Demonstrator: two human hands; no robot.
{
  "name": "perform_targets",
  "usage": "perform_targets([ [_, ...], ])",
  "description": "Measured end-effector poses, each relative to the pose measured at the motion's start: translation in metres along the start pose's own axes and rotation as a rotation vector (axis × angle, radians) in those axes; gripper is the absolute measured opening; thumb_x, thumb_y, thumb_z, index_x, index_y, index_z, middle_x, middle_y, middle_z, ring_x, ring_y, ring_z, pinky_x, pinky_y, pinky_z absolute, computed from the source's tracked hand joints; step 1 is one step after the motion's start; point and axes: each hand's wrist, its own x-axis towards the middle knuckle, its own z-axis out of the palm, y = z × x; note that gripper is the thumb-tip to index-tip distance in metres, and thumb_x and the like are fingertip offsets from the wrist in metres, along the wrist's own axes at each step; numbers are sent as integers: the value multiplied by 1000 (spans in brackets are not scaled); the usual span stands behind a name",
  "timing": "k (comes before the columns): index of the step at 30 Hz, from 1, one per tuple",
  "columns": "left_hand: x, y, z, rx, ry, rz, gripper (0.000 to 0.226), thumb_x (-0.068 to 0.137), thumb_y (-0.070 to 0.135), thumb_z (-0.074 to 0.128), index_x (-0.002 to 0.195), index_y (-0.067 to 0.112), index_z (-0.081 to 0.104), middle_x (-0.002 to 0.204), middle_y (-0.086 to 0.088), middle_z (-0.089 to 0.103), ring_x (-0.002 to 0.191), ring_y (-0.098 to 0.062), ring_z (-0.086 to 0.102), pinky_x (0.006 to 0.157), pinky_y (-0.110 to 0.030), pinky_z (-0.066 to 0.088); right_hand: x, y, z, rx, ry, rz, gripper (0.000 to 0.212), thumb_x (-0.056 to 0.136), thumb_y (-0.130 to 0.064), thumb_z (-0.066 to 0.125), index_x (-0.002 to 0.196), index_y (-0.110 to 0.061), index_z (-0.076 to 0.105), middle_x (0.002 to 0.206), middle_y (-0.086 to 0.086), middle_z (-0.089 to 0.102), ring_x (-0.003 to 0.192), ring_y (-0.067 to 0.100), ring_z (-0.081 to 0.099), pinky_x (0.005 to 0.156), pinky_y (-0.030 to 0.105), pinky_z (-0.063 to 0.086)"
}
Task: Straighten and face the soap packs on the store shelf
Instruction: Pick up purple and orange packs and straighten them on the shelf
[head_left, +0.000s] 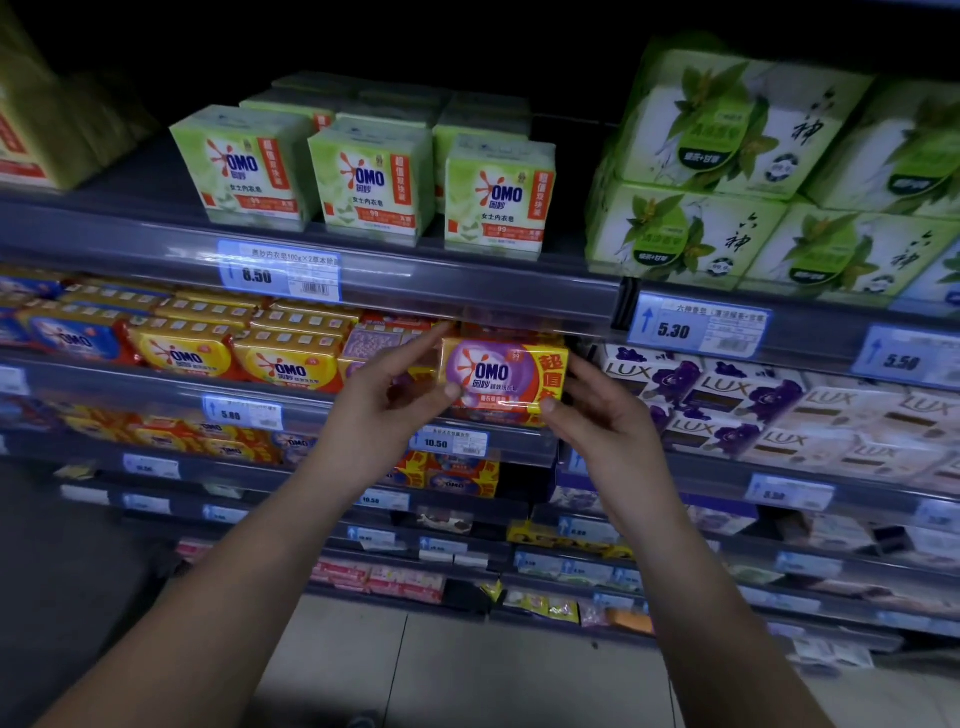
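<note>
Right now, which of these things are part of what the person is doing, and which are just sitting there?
Part of the job:
- purple OMO pack
- left hand and right hand, gripping its two ends

Just sitting there, untouched:
- yellow OMO packs
- green OMO boxes
- LUX boxes
- price tags

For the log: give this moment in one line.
purple OMO pack | left hand: grips left end | right hand: grips right end | beside LUX packs
</note>
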Motion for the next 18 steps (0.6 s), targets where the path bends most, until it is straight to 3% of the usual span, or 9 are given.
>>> perform_targets([
  [2,6,2,5,26,33,31,55,93,28,72,144,40,54,138,7,62,120,6,59,96,-11,48,1,3,4,-32,51,-29,55,96,-13,70,147,-28,54,123,-19,73,116,5,68,101,30,55],
  [5,16,3,7,57,67,63,48,91,27,73,137,25,62,133,6,66,123,-4,62,103,-31,53,4,2,8,-119,122,-67,57,97,-17,69,146,-38,48,115,-39,66,114,-3,65,96,18,52],
  [10,28,-7,12,191,130,78,47,94,14,73,139,11,62,121,-7,71,115,-22,66,102,-46,54,8,4,11,-224,51,-73,60,101,-10,63,150,-38,44,138,-27,56,114,-29,48,102,5,41],
  [15,33,-9,14,233,150,59,46,95,20,73,138,13,61,122,-2,71,116,-19,66,102,-46,54,10,7,19,-229,-1,8,74,100,-16,64,160,-37,27,156,-17,46,137,-4,44,112,19,35],
  [18,36,-6,17,273,167,41,36,95,20,73,128,11,65,112,2,72,110,-18,67,100,-44,55,12,4,20,-254,-23,21,77,98,-18,66,160,-38,23,154,-18,46,137,-2,43,116,26,33],
])
